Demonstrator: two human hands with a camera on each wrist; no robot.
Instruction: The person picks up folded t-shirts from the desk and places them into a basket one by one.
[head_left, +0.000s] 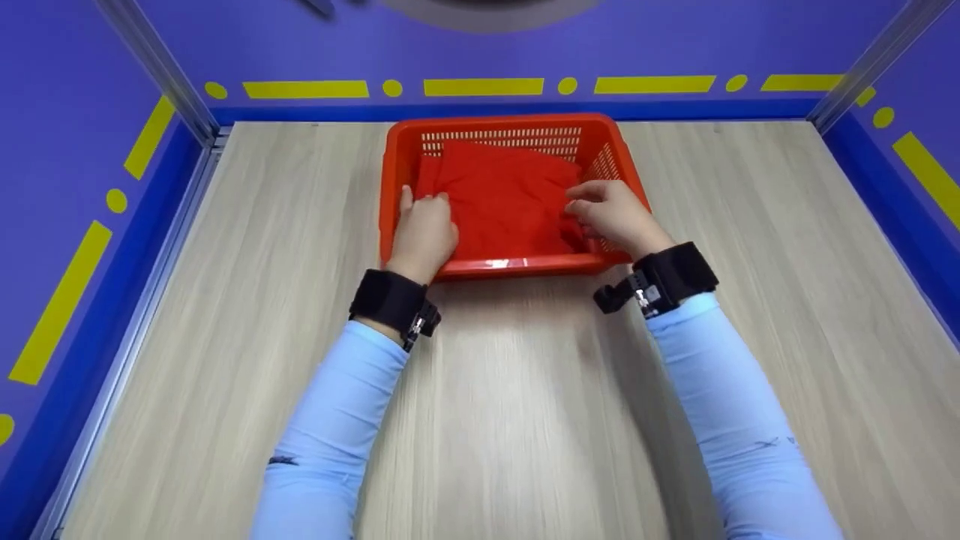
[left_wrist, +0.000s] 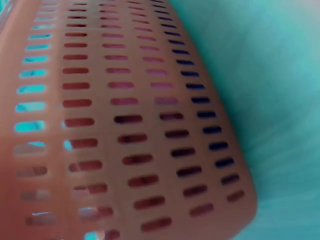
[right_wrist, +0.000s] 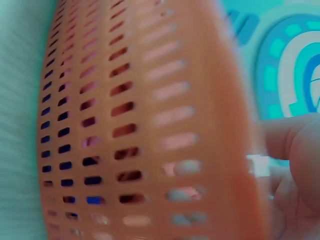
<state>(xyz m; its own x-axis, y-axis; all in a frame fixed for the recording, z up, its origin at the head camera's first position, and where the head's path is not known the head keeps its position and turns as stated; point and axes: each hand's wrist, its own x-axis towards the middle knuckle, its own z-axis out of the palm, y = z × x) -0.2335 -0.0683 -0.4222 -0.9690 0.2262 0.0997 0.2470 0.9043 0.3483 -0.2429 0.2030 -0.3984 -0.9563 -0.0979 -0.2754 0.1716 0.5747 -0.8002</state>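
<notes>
A red cloth (head_left: 506, 199), folded roughly square with some creases, lies inside a red plastic basket (head_left: 517, 265) with slotted walls. My left hand (head_left: 424, 232) reaches over the near left corner and grips the cloth's left side, its fingertips mostly hidden and one finger sticking up. At the right side my right hand (head_left: 611, 214) pinches the cloth's edge between thumb and fingers. The basket wall (left_wrist: 135, 125) fills much of the left wrist view. In the right wrist view, the slotted wall (right_wrist: 125, 125) hides the cloth, and part of the right hand (right_wrist: 300, 170) shows beyond it.
The basket stands at the back of a light wood-grain table (head_left: 510, 420), close to a blue back panel (head_left: 480, 60) with yellow marks. Blue side panels (head_left: 67, 187) with metal edging bound the left and right. Black camera straps (head_left: 390, 300) circle both wrists.
</notes>
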